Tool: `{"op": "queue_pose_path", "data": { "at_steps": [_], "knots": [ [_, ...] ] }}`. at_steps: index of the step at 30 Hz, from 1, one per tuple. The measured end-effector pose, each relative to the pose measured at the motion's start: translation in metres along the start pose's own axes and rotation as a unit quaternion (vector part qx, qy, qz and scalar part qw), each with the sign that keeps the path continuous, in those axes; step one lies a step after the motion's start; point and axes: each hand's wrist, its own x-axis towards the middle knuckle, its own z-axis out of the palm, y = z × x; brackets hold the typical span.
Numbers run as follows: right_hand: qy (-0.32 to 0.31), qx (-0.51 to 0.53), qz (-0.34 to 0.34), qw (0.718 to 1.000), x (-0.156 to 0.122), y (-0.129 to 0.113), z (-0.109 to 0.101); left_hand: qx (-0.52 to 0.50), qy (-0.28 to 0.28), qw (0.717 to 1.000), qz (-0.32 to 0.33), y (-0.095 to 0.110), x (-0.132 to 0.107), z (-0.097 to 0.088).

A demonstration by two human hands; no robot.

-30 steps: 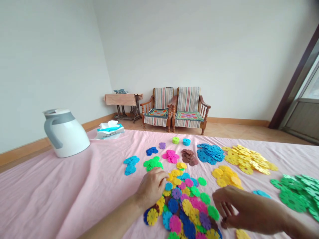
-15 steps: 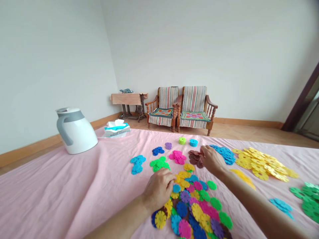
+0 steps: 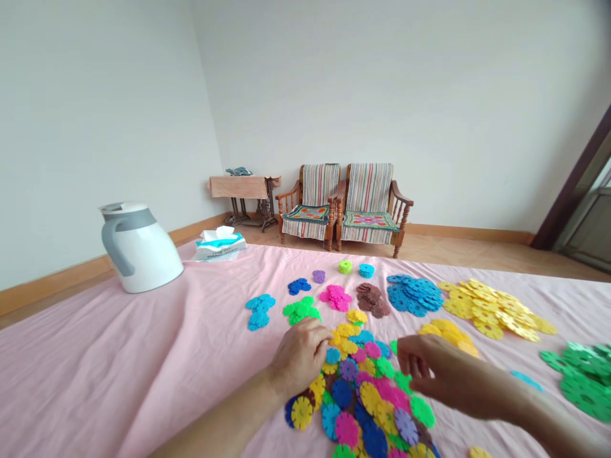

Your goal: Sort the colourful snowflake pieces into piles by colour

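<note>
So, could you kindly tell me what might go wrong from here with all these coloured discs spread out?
The right hand is close to the yellow discs, so a slip could push the mixed discs into them. The pink sheet is wrinkled; a tug might shift the colour piles or tip the white kettle standing on it.

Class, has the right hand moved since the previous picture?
Yes: the right hand has drawn back from the brown discs, toward the person, over the mixed disc pile.
</note>
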Motion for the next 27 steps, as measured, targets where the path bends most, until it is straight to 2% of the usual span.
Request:
{"op": "queue_pose_path", "data": {
  "at_steps": [3, 5, 12, 17, 20, 23, 27],
  "knots": [
    [-0.077, 0.03, 0.015, 0.996, -0.03, -0.011, -0.001, -0.003, -0.003, 1.0, -0.002, 0.0, 0.0, 0.001],
    [-0.101, 0.043, 0.017, 0.994, -0.041, -0.017, 0.002, -0.001, -0.006, 1.0, -0.003, -0.001, 0.001, 0.001],
    [-0.103, 0.065, 0.026, 0.992, -0.045, -0.032, 0.008, -0.006, -0.008, 1.0, -0.001, -0.004, 0.0, 0.003],
    [-0.088, 0.057, 0.045, 0.993, -0.041, -0.025, 0.004, -0.008, -0.005, 1.0, 0.001, -0.004, 0.0, 0.003],
    [-0.051, 0.059, 0.026, 0.997, -0.03, -0.012, 0.0, -0.009, -0.004, 1.0, 0.001, -0.003, 0.0, 0.002],
    [0.02, 0.07, 0.017, 0.997, -0.007, 0.002, -0.001, -0.008, -0.007, 1.0, 0.003, -0.002, 0.001, 0.001],
    [0.14, 0.082, 0.059, 0.985, 0.038, 0.018, 0.001, -0.007, -0.008, 1.0, 0.007, -0.002, 0.0, 0.0]
  ]
}}
